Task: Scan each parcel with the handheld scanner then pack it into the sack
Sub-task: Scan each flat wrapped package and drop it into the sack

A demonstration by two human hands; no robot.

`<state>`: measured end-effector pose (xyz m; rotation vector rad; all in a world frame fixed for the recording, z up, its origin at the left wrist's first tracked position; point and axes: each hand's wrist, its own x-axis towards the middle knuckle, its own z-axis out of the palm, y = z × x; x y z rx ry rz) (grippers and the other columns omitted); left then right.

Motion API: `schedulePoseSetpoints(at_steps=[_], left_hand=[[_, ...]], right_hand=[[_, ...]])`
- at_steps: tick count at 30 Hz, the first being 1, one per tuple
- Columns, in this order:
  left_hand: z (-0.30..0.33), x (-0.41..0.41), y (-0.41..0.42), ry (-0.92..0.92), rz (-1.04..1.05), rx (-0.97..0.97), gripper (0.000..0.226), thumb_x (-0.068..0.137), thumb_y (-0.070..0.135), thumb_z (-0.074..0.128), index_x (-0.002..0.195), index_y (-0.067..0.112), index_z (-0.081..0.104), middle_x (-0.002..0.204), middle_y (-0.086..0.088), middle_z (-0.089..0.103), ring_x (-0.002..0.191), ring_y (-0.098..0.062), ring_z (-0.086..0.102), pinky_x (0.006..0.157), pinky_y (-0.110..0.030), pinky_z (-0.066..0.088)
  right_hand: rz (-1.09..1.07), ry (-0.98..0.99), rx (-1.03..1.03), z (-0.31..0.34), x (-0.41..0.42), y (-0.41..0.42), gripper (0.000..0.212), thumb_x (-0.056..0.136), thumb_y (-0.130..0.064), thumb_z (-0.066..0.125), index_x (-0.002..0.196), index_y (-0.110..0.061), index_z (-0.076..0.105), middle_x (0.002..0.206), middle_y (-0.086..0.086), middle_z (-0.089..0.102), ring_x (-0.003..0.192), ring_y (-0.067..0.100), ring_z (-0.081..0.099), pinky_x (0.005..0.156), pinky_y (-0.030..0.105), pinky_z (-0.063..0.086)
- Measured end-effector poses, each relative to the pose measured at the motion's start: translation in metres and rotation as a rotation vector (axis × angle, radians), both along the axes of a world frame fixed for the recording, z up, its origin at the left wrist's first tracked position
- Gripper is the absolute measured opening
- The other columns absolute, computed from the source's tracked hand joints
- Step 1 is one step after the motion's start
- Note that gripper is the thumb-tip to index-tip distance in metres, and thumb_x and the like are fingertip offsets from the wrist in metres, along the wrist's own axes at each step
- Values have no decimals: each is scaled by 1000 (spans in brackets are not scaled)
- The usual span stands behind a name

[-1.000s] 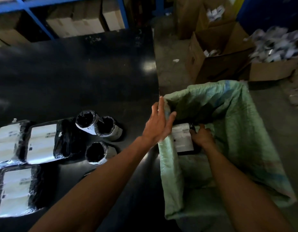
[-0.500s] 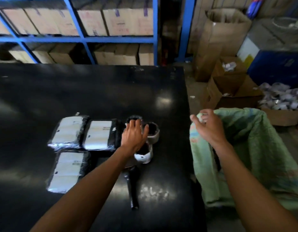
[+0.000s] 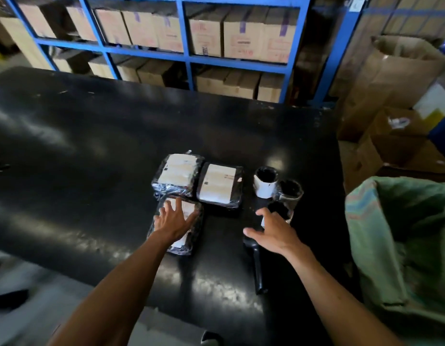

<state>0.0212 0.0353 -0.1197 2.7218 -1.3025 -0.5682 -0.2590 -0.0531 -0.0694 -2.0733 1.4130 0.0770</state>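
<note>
Three flat parcels in black wrap with white labels lie on the black table (image 3: 91,151). My left hand (image 3: 175,219) rests with spread fingers on the nearest flat parcel (image 3: 189,236). The other two flat parcels (image 3: 177,174) (image 3: 220,187) lie side by side behind it. Three round parcels (image 3: 265,182) (image 3: 290,192) (image 3: 281,209) stand to the right. My right hand (image 3: 273,232) hovers open over the head of the black handheld scanner (image 3: 257,265), which lies on the table. The green sack (image 3: 401,245) hangs open off the table's right edge.
Blue shelving (image 3: 186,33) full of cardboard boxes stands behind the table. Open cardboard boxes (image 3: 396,136) sit on the floor at the right, beyond the sack. The table's near edge runs diagonally at lower left, with grey floor below.
My right hand left the sack rim and came over the scanner. My left hand moved from the round parcels to the nearest flat parcel. The camera turned left and up.
</note>
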Motion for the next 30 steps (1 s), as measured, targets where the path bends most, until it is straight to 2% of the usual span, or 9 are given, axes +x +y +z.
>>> schedulePoseSetpoints(at_steps=[5,8,9,12,16,21,23,26,30], left_hand=[[-17,27,9,160,108,40,108,75,88,43,158,31,2,158,-22,13,145,-42,17,111,-63,27],[-21,27,4,171,148,74,116,69,87,54,156,40,-7,163,-21,-5,149,-43,-1,113,-69,15],[-23,28,3,182,166,86,121,66,87,58,155,43,-11,162,-21,-10,149,-45,1,113,-68,17],[-26,37,5,204,153,105,133,55,88,67,151,49,-17,156,-26,7,139,-47,24,110,-58,30],[-38,56,19,304,91,108,147,41,87,75,147,54,-21,147,-29,29,135,-47,27,110,-56,27],[-41,41,42,436,247,-82,138,43,73,86,151,55,2,135,-25,37,120,-46,45,103,-50,44],[-37,31,49,446,297,-171,130,46,68,88,151,55,13,127,-19,42,114,-41,52,99,-44,47],[-33,17,57,454,373,-350,122,45,59,93,148,54,28,111,-7,42,95,-30,56,92,-39,52],[-29,2,66,420,399,-457,116,48,55,94,146,55,32,105,-3,40,83,-20,51,87,-35,54]], right_hand=[[-120,121,3,-42,14,40,91,84,-60,66,154,-22,20,150,16,30,132,38,48,102,45,47],[-245,79,67,-59,15,54,91,87,-49,69,155,-23,14,147,17,33,127,40,53,100,44,47],[-275,56,100,-63,15,57,92,88,-45,70,156,-24,12,145,17,37,126,39,54,101,43,47],[-316,5,139,-73,11,64,93,90,-35,71,158,-24,9,143,17,50,127,36,57,102,41,48],[-358,-21,165,-77,4,64,86,94,-26,68,158,-25,10,130,15,62,113,36,65,90,38,53],[-412,-159,279,-79,5,61,86,93,-17,64,156,-32,8,110,8,65,75,18,67,60,24,48],[-440,-230,305,-86,6,56,87,88,-14,65,155,-34,13,105,5,67,68,15,68,60,26,53],[-559,-449,354,-90,12,54,74,77,-12,64,143,-30,35,94,10,70,56,18,65,63,44,60],[-557,-670,459,-61,39,61,57,89,0,54,133,-33,38,95,18,68,54,23,59,50,33,51]])
